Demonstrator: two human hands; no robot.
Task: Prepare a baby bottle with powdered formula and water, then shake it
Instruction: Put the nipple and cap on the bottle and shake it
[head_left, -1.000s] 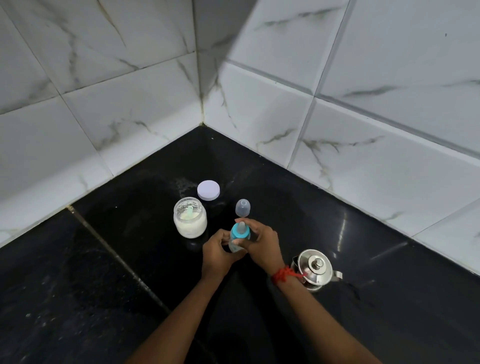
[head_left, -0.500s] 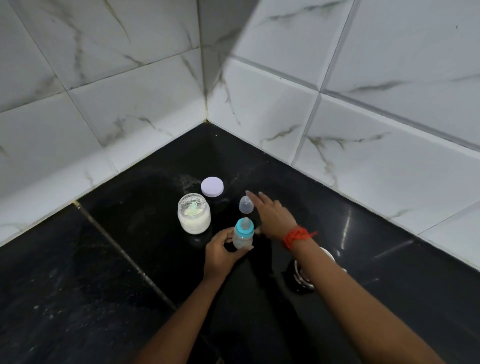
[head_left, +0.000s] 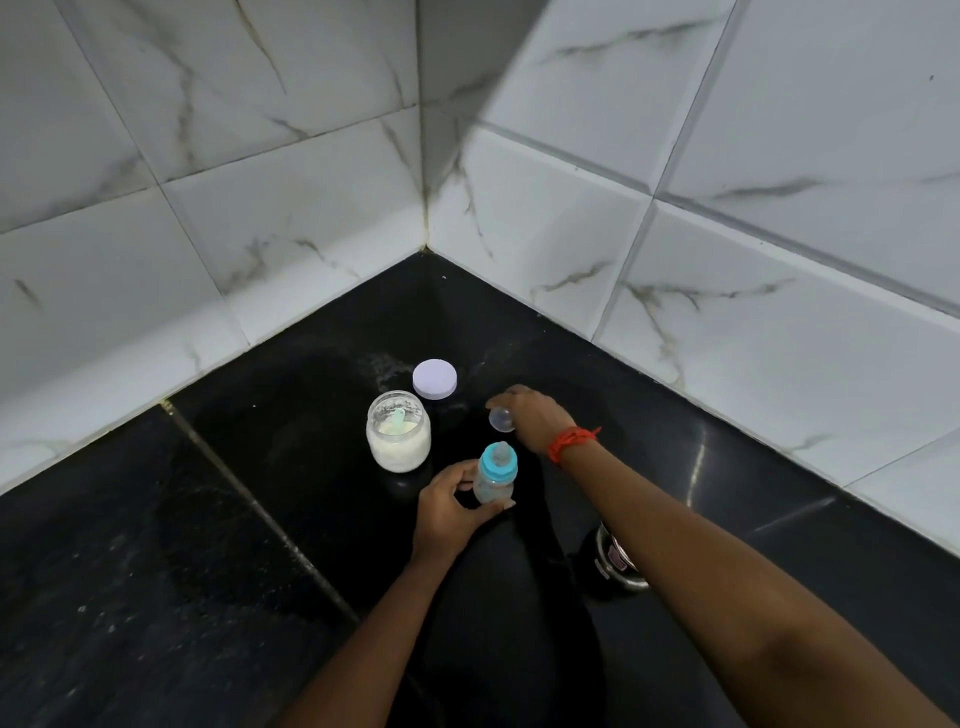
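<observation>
A small baby bottle (head_left: 494, 475) with a blue collar and clear teat stands upright on the black counter (head_left: 260, 519). My left hand (head_left: 449, 512) is wrapped around its lower body. Behind it, my right hand (head_left: 535, 415) has its fingers closed on the bottle's clear dome cap (head_left: 501, 419), holding it just above the counter. An open glass jar of white formula powder (head_left: 398, 431), with a pale green scoop inside, stands left of the bottle.
The jar's lilac lid (head_left: 435, 379) lies flat behind the jar. A steel kettle (head_left: 615, 564) sits at the right, mostly hidden under my right forearm. White marble-look tiled walls (head_left: 675, 260) meet in a corner close behind.
My right hand left the bottle's top, reached back to the clear cap and closed on it. My left hand has kept hold of the bottle.
</observation>
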